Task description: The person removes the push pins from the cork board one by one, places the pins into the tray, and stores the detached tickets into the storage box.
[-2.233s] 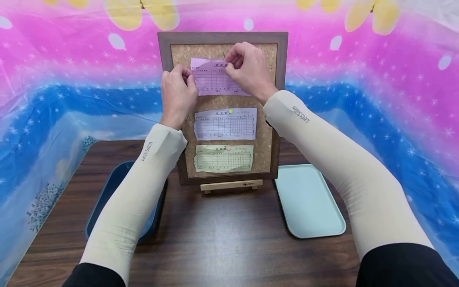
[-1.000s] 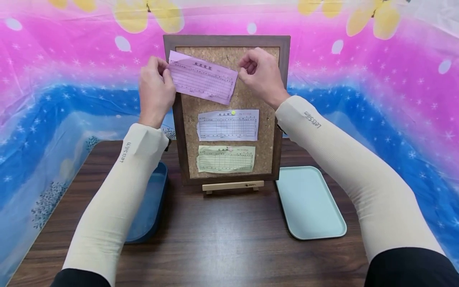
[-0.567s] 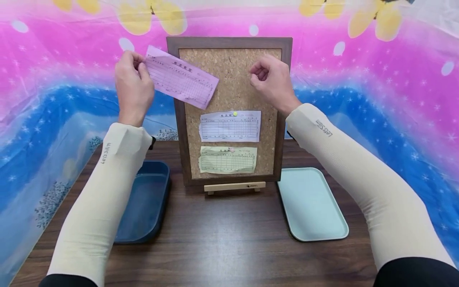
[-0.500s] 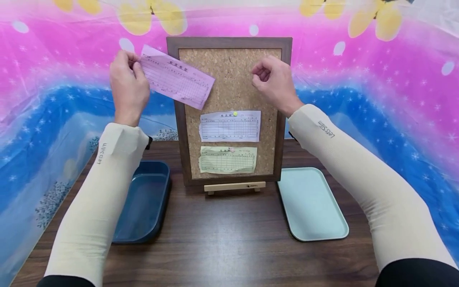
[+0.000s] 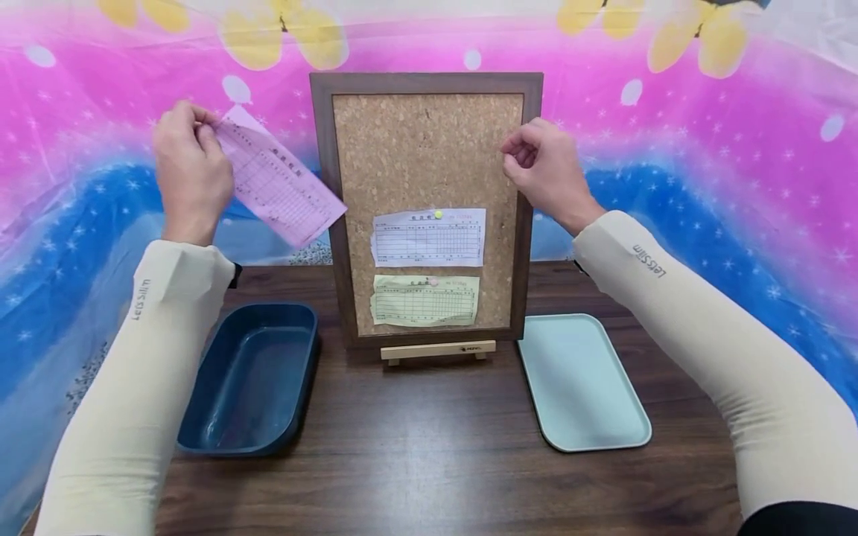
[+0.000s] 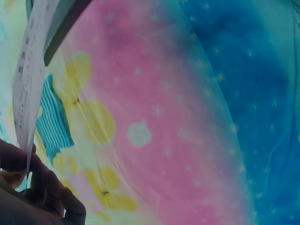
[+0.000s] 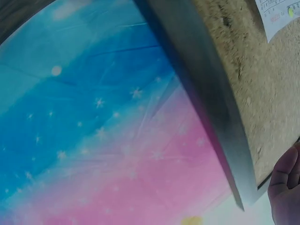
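My left hand [image 5: 194,175] pinches a pink printed receipt slip [image 5: 281,179] by its upper left end. The slip slants down to the right, its lower corner overlapping the left frame edge of a cork board [image 5: 429,156]. In the left wrist view the slip [image 6: 29,79] rises edge-on from the fingers. My right hand [image 5: 553,171] is at the board's right edge, fingers curled and thumb near the index finger. No object shows in it; anything small between the fingertips is hidden. A white slip [image 5: 429,242] with a yellow-green pin and a green slip [image 5: 425,304] with a pale pin hang below.
The board stands on a small wooden easel [image 5: 438,350] on a dark wood table [image 5: 415,461]. To its left is a deep blue tray [image 5: 251,394]; to its right lies a flat pale-green tray [image 5: 583,383]. A patterned cloth [image 5: 663,112] surrounds the table.
The pink slip has come off the top of the board and moved left with my left hand, tilting more steeply. My right hand has drawn back to the right.
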The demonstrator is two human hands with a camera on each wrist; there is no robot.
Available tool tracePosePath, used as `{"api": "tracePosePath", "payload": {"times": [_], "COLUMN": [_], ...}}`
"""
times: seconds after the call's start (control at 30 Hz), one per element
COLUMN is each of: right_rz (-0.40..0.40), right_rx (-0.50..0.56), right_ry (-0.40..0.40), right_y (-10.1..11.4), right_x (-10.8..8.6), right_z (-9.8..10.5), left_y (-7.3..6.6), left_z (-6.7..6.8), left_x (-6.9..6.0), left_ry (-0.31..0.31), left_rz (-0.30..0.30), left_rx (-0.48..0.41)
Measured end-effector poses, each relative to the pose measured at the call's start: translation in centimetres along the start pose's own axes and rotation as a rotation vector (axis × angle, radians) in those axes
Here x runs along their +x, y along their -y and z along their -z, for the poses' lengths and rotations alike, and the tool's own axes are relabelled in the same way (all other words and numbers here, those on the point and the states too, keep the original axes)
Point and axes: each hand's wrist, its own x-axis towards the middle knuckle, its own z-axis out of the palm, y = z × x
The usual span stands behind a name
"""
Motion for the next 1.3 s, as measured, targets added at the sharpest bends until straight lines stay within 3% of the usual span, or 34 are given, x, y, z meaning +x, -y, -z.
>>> {"api": "tracePosePath", "payload": {"times": [0.17, 0.37, 0.53, 0.83, 1.0, 1.17, 1.3], "right_rz": [0.017, 0.052, 0.064, 0.059, 0.035, -0.001, -0.017], "right_rx": [-0.030, -0.045, -0.062, -0.097, -0.111, -0.112, -0.122], "right_ry": [0.000, -0.024, -0.044, -0.034, -0.022, -0.009, -0.002], "right_y": [-0.7, -1.9, -2.9, -4.6, -5.5, -6.3, -6.9], "right_x": [-1.0, -2.1, -2.9, -4.2, -5.2, -6.1, -7.0], "right_z": [1.0, 1.4, 1.5, 2.0, 2.2, 2.3, 2.3], "left_y": [1.4, 2.7, 4.2, 6.9, 7.9, 8.9, 9.6], "left_z": [1.0, 1.8, 2.2, 2.1, 1.5, 0.9, 0.4], "left_x": [-0.1, -0.5, -1.0, -2.3, -3.1, -4.1, -5.0], "left_ry": [0.073, 0.271, 0.456, 0.654, 0.710, 0.742, 0.806], "left_rz": [-0.052, -0.114, -0.127, -0.163, -0.208, -0.297, -0.320], "left_rx": [0.037, 0.087, 0.140, 0.201, 0.206, 0.208, 0.209]}}
